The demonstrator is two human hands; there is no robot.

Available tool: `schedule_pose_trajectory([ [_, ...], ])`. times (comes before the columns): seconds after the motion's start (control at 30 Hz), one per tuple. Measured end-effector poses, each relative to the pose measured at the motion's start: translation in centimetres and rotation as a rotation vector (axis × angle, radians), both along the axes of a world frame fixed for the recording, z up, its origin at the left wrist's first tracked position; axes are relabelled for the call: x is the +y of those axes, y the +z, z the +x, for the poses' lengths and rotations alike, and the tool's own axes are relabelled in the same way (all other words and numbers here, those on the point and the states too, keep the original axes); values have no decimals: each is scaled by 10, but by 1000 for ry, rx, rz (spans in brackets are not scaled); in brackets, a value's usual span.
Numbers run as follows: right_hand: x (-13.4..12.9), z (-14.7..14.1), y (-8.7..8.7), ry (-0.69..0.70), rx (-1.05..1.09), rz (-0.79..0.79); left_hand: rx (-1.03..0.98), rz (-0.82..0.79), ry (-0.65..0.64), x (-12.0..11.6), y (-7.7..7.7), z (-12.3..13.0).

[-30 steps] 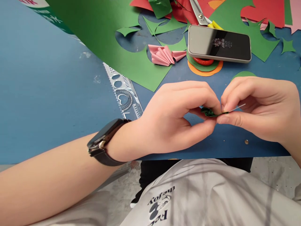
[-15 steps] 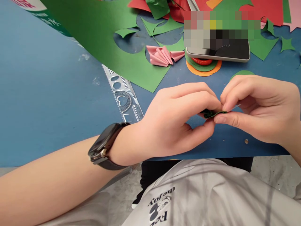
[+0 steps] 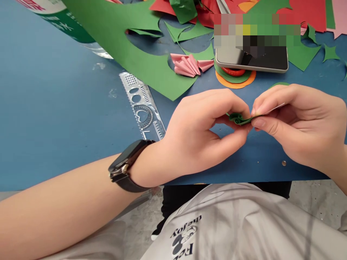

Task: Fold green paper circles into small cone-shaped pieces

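Note:
Between my two hands is a small green paper roll (image 3: 237, 118), its coiled end facing me. My left hand (image 3: 207, 128), with a black watch (image 3: 130, 164) on the wrist, closes thumb and fingers around the coil. At the roll's right end, my right hand (image 3: 296, 124) pinches the paper between thumb and fingertips. A thin white strip (image 3: 276, 107) juts from this pinch; what it is I cannot make out. Both hands are just above the blue table (image 3: 67, 119), near its front edge.
Pink paper cones (image 3: 187, 65) lie beyond my hands, beside a phone (image 3: 252, 61) resting on orange and green paper discs (image 3: 237, 83). A clear stencil ruler (image 3: 142, 104) is left of my wrist. Cut green sheet (image 3: 162, 77), red paper (image 3: 309, 14) and a bottle (image 3: 67, 27) are farther back.
Both hands have risen slightly with the green roll, and its coiled end shows more clearly. At the upper left, the large green sheet has shifted, exposing more of the bottle.

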State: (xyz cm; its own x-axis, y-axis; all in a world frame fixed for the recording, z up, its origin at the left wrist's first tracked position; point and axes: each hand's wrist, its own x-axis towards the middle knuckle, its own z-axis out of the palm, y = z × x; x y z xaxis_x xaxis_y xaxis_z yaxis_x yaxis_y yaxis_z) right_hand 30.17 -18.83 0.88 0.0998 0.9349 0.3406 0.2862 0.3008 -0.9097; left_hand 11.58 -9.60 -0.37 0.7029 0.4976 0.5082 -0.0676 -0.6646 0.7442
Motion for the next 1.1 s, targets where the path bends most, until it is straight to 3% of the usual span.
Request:
schedule_pose_trajectory([
  [0.2,1,-1,-4,48,13,3,-18,-161,-30,-4,-1,0],
  [0.33,5,1,-6,75,10,9,-28,-139,-58,-3,-4,1],
  [0.7,7,1,-9,16,5,2,-36,-110,54,-5,-11,3],
  [1.1,10,6,-8,89,-68,50,-39,-205,-32,-2,-6,1],
])
